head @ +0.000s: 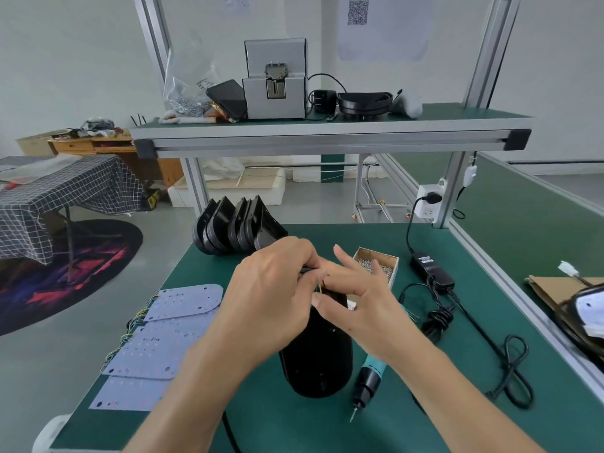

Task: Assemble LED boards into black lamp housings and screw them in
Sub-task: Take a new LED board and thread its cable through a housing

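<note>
A: Head view. Black housing (315, 354) lies on the table (376, 426), back up. Left hand (271, 299) has its fingers curled, pinching at the far end where thin wires (322, 288) emerge; right hand (356, 289) steadies there, fingers loosely spread.

B: Step?

A: Likely threading the leads through the housing. Screwing not yet begun: screwdriver (369, 377) lies just beside it, screw box (379, 264) near. LED boards (163, 341) wait at left.

B: Next?

A: Probably seat the wires, then take the driver.

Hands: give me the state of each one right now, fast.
Left hand: fingers curled, pinching thin wires at the top of the black housing.
Right hand: fingers mostly straight, resting on the housing.
</note>
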`<control>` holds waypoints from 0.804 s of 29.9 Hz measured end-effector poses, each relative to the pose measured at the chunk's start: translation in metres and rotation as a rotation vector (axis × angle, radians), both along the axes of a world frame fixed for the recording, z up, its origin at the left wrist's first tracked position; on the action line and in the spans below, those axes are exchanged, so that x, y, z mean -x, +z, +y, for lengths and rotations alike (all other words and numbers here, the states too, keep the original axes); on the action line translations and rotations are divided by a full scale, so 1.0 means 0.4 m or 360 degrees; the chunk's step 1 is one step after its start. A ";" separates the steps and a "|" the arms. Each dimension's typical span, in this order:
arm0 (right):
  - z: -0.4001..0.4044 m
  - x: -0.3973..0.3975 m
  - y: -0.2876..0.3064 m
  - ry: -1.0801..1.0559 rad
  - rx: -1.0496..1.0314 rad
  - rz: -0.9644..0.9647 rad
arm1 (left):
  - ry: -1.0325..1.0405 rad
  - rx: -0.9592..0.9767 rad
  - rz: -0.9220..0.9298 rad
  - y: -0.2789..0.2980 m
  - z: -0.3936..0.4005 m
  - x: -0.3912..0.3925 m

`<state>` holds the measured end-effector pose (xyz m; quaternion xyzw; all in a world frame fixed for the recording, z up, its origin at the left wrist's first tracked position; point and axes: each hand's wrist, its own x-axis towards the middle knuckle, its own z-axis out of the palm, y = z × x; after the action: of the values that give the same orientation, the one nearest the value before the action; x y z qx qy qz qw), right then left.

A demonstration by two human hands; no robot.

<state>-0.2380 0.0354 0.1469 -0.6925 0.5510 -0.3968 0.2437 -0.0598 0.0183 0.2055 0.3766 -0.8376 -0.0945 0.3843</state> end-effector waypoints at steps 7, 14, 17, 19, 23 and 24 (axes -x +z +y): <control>-0.014 -0.037 -0.022 -0.0011 0.0106 0.0016 | 0.0014 0.0049 0.0030 0.009 -0.009 -0.005; -0.022 -0.008 0.042 0.0299 0.0143 -0.0145 | 0.0023 0.0006 0.0073 0.018 -0.020 -0.036; -0.036 0.011 0.064 0.0451 0.0049 -0.0223 | 0.0044 0.0026 0.0108 0.031 -0.018 -0.034; -0.047 0.015 0.064 0.0476 -0.0019 -0.0302 | 0.0054 0.0009 0.0159 0.041 -0.016 -0.032; -0.057 0.017 0.049 0.0511 -0.0082 -0.0332 | 0.0028 0.0022 0.0148 0.044 -0.013 -0.030; -0.059 0.020 0.043 0.0513 -0.0087 -0.0308 | 0.0022 0.0021 0.0125 0.041 -0.013 -0.030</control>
<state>-0.2461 0.0120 0.1642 -0.7236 0.4176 -0.4022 0.3746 -0.0478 0.0133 0.2219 0.3759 -0.8199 -0.1009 0.4198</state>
